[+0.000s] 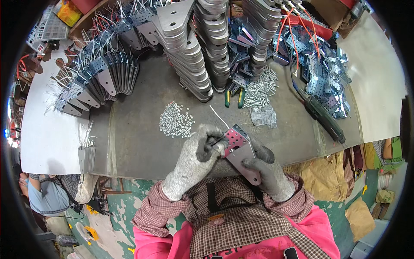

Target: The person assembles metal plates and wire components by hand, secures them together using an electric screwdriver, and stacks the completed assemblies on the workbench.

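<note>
Far left: small bundle of wired plates at the near edge of the grey surface. Behind it, a curved row of finished-looking plates, packed side by side, white leads sticking out.

Left of centre: loose heap of nuts, in easy reach of the left hand, which is gloved. Its fingers are bent in, nearly closed, at the left edge of the holed bracket; cannot tell what small part, if any, is pinched there.

Centre: bracket and flat plate together, held up off the surface near its front edge, tilted, plate running down to the right. One white wire shows beyond the bracket. Tall stacks of bare plates behind; pliers at their foot.

Right of centre: screws in a pile, clear plastic pieces just in front. Right hand, gloved too, has its fingers closed round the plate, thumb on the near face.

Far right: green power screwdriver, lying unheld, beside a heap of loose brackets.

Judgement: step in hand looks like fitting bracket to plate. Next move calls for a steady right grip, holes lined up, left fingertips working finely.
</note>
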`<action>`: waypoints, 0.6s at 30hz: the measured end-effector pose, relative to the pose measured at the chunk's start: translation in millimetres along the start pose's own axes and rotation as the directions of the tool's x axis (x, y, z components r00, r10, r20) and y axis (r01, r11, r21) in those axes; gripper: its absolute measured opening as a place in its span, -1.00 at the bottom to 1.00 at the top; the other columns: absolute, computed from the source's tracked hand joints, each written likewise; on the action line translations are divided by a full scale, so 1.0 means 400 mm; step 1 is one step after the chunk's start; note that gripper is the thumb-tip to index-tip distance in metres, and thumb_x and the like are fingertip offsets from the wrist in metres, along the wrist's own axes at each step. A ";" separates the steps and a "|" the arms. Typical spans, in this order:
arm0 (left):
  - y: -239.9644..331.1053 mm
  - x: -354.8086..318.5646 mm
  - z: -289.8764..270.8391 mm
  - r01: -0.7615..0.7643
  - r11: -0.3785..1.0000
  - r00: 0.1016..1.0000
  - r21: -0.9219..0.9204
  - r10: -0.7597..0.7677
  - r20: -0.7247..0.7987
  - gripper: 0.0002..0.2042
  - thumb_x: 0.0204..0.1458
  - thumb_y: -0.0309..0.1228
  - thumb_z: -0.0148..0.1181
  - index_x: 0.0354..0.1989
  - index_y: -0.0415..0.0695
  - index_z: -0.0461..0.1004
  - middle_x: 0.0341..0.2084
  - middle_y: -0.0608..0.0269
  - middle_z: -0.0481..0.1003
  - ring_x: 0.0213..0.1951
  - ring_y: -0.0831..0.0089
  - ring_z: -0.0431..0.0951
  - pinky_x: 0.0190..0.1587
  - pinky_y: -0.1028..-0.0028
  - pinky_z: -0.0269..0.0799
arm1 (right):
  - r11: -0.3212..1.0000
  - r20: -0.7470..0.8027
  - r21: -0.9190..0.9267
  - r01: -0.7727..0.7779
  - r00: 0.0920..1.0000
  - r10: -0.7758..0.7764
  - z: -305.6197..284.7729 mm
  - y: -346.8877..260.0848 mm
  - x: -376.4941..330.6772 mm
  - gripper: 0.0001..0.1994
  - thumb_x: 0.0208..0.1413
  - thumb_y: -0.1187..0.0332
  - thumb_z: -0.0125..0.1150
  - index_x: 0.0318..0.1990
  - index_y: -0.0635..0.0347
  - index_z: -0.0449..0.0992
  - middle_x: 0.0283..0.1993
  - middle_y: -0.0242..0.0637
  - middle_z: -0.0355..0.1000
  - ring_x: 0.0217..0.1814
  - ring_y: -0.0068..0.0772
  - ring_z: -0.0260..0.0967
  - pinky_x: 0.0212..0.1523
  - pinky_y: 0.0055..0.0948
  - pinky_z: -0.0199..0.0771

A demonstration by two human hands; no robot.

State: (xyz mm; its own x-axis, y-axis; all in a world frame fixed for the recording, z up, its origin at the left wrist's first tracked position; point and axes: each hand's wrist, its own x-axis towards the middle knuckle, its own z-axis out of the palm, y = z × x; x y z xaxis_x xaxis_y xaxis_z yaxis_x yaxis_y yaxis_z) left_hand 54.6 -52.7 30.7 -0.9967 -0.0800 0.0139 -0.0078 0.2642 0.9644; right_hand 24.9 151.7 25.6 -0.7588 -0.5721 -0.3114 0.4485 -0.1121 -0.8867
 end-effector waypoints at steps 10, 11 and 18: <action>-0.042 0.025 0.041 -0.410 0.602 0.862 0.686 0.502 0.074 -0.59 -0.08 -0.39 0.37 -0.06 -0.21 0.40 -0.30 0.08 0.46 -0.24 0.17 0.50 -0.23 0.29 0.45 | 1.000 -0.197 0.021 0.010 0.980 -0.006 0.034 0.031 -0.012 -0.40 0.10 0.37 0.11 0.32 0.35 0.22 0.16 -0.16 0.38 0.18 -0.39 0.30 0.22 -0.46 0.25; -0.044 0.013 0.054 -0.393 0.482 0.851 0.783 0.514 0.110 -0.58 -0.10 -0.38 0.37 -0.05 -0.20 0.40 -0.29 0.05 0.47 -0.22 0.10 0.49 -0.23 0.25 0.45 | 1.000 -0.212 0.015 0.016 0.977 -0.012 0.045 0.041 -0.017 -0.40 0.10 0.37 0.11 0.32 0.35 0.22 0.16 -0.16 0.38 0.18 -0.39 0.30 0.22 -0.46 0.25; -0.048 -0.085 0.095 -0.151 0.850 0.985 0.505 0.086 0.150 -0.22 -0.21 -0.28 0.41 0.24 -0.27 0.22 0.16 -0.20 0.30 0.25 -0.16 0.25 0.32 -0.06 0.10 | 0.946 0.076 -0.322 -0.019 0.996 0.046 -0.078 0.009 -0.021 -0.51 0.19 0.51 0.16 0.30 0.19 0.31 0.13 -0.19 0.40 0.16 -0.42 0.30 0.14 -0.44 0.38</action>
State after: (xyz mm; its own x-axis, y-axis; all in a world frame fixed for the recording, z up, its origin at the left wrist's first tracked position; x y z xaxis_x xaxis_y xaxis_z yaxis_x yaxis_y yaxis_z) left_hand 85.5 -18.5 1.7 -0.9945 0.0877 0.0567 0.1027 0.7219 0.6843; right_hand 18.0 181.4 14.5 -0.6995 -0.6365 -0.3250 0.2867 0.1667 -0.9434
